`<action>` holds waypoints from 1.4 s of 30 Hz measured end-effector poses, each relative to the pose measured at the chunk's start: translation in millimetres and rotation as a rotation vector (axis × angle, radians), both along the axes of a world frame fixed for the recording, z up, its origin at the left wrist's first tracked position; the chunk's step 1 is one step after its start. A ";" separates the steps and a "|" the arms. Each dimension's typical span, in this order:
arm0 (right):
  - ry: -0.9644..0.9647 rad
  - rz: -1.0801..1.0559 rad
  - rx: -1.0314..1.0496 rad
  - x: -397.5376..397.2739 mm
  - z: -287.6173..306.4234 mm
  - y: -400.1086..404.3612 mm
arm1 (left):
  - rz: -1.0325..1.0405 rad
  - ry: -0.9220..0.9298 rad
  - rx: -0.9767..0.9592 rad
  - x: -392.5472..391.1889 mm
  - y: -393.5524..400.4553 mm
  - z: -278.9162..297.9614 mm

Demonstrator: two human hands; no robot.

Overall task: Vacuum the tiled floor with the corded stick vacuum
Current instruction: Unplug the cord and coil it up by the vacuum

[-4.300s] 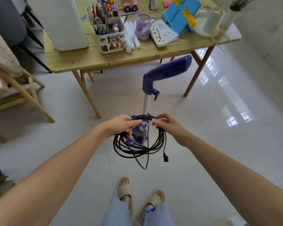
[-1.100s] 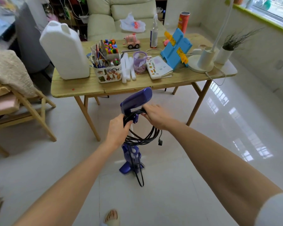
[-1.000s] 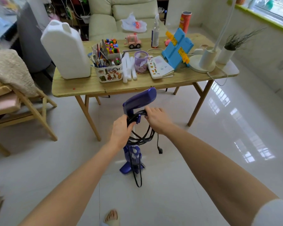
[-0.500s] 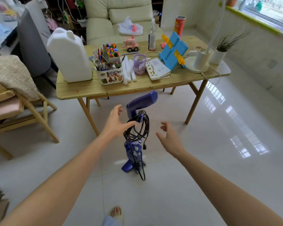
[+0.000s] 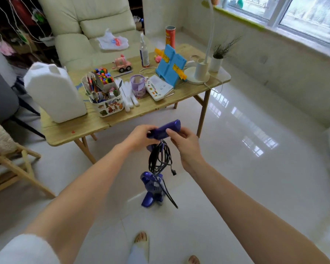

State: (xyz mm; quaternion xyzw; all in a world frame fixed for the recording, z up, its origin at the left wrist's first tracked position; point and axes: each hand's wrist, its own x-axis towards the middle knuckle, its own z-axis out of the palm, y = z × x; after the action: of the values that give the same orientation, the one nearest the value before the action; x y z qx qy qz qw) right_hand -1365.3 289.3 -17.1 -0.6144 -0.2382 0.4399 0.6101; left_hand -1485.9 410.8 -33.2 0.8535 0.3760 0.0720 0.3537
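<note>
Left hand [image 5: 139,137] and right hand [image 5: 183,141] both grip the vacuum handle [image 5: 165,129]; the coiled cord [image 5: 160,159] below them could slip off and tangle.

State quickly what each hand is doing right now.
Left hand: grips the vacuum handle.
Right hand: grips the same handle.

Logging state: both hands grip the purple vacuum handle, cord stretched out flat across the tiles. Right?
Not quite. In the head view the black cord hangs coiled below the handle, not stretched across the tiles. Left hand and right hand do grip the handle.
</note>
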 end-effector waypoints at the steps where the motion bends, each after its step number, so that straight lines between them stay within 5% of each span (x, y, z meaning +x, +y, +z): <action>1: 0.007 -0.054 -0.010 -4.5 -2.0 2.6 | -0.023 -0.006 -0.024 0.6 2.6 0.2; 5: 0.052 -0.302 -0.001 -19.1 -4.6 13.4 | -0.131 -0.030 -0.095 8.1 12.6 -3.3; 17: 0.077 -0.583 0.060 68.1 1.9 -19.3 | -0.521 -0.038 -0.063 112.3 0.5 -5.0; 42: -0.080 -0.744 0.052 511.3 14.4 -120.0 | -0.781 -0.045 0.065 588.1 -101.3 4.3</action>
State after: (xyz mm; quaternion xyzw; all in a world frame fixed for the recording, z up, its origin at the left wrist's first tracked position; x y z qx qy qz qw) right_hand -854.0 169.2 -2.7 -0.6599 -0.0332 0.1577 0.7339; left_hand -897.8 309.4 -28.9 0.9413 0.0124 -0.0375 0.3352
